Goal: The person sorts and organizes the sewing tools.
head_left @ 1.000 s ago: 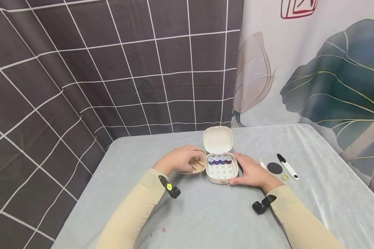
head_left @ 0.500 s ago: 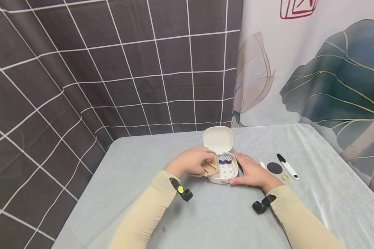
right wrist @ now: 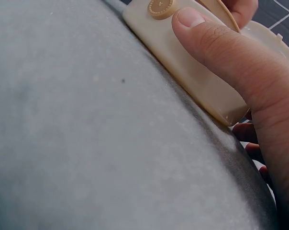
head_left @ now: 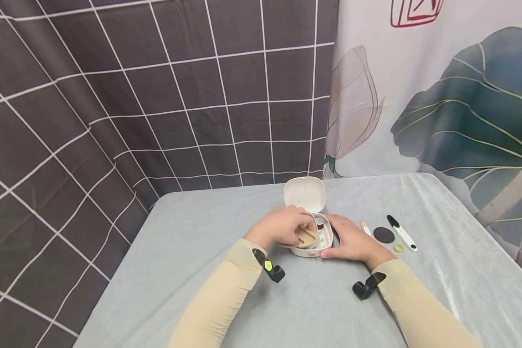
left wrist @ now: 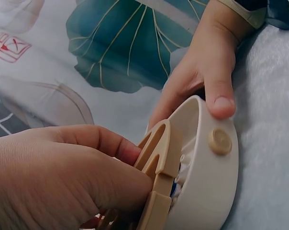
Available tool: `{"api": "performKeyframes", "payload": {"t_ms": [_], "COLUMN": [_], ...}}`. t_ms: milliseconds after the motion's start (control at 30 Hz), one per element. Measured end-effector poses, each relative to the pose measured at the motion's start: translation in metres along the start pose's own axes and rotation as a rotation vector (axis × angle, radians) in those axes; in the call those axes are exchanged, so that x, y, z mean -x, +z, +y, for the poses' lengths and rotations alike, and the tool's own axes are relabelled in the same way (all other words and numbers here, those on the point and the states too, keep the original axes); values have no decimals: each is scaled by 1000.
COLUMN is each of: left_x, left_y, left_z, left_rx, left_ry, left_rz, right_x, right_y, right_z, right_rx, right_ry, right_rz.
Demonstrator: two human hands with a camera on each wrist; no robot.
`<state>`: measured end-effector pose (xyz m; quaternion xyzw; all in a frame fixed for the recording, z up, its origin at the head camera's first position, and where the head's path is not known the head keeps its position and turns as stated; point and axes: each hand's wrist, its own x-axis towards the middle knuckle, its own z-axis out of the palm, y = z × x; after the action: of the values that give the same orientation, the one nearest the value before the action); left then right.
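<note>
The left hand point(head_left: 282, 226) pinches a tan tray point(left wrist: 169, 151) tilted over the white box point(left wrist: 209, 187), contact unclear. The right hand point(head_left: 351, 238) grips the box's side, probably for steadiness.

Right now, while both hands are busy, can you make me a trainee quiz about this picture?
1. Which hand holds the tan plastic tray?
2. True or false: the rounded cream plastic box has its rounded plastic lid open.
3. Where is the flat, round black disc? A: in the box; B: on the pale grey cloth; C: on the lid.

Key: 1. The left hand. 2. True. 3. B.
</note>
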<state>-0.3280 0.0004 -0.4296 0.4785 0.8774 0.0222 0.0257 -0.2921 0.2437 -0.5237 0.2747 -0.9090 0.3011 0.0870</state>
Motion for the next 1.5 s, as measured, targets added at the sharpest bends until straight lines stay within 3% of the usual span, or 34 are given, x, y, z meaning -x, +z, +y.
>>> {"api": "performKeyframes", "payload": {"t_ms": [133, 467, 833, 1333, 1500], "left_x": [-7, -21, -30, -28, -18], "left_y": [2, 4, 10, 11, 6], "left_z": [6, 16, 20, 22, 18], "left_rx": [4, -41, -29, 34, 76], "left_ry": [-8, 47, -17, -37, -53], "left_rz": [2, 22, -11, -39, -25], "right_x": [1, -1, -1, 0, 1], "right_y": [0, 0, 2, -1, 1], "right_z": [0, 2, 6, 2, 2], "right_rx": [2, -2, -3, -4, 4], "right_ry": [-5, -36, -75, -41, -26], "right_rz": [4, 9, 32, 8, 5]}}
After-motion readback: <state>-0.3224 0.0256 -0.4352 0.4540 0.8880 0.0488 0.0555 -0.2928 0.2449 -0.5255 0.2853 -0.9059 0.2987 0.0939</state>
